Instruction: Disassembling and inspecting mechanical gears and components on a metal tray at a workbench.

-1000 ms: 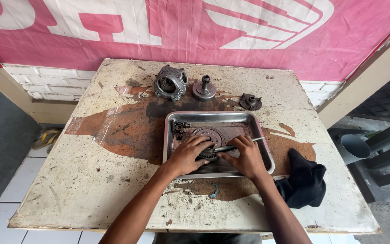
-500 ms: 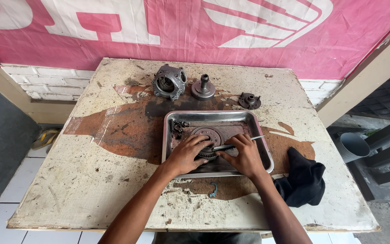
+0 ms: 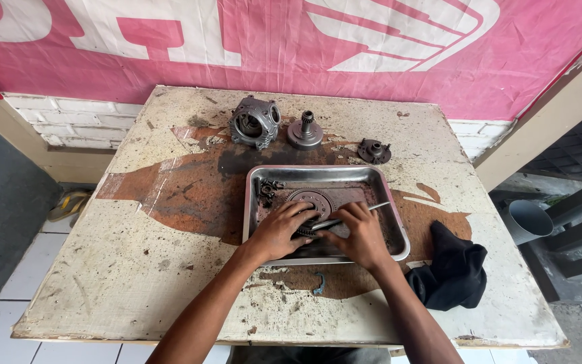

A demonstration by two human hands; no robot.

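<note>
1. Grey steel is what both hands work on: a round, toothed metal disc (image 3: 312, 202) lying flat inside a shallow rectangular stainless-steel tray (image 3: 399, 232), towards the tray's middle.
2. The left hand (image 3: 279, 230) rests over the near edge of the disc, fingers curled down onto a dark stack of parts; its grip is closed on those parts, though exactly what it pinches is hidden under the fingers.
3. The right hand (image 3: 360, 236) lies just beside the left, its grip closed around a thin silver metal rod (image 3: 358, 214) that slants up to the right across the tray.
4. A small cluster of dark metal bits (image 3: 268, 189) sits in the tray's far left corner.
5. The tray stands on a worn, cream-painted wooden table (image 3: 102, 269) with large rust-brown bare patches.
6. Beyond the tray stand three grey metal engine parts: a finned cylinder housing (image 3: 254, 123), a round hub with an upright shaft (image 3: 304, 132) and a smaller dark flange (image 3: 374, 151).
7. A crumpled black cloth (image 3: 454, 269) lies right of the tray, near the table's edge.
8. A small bluish curved piece (image 3: 318, 284) lies on the table between the forearms.
9. A pink and white banner (image 3: 372, 54) hangs behind the table.
</note>
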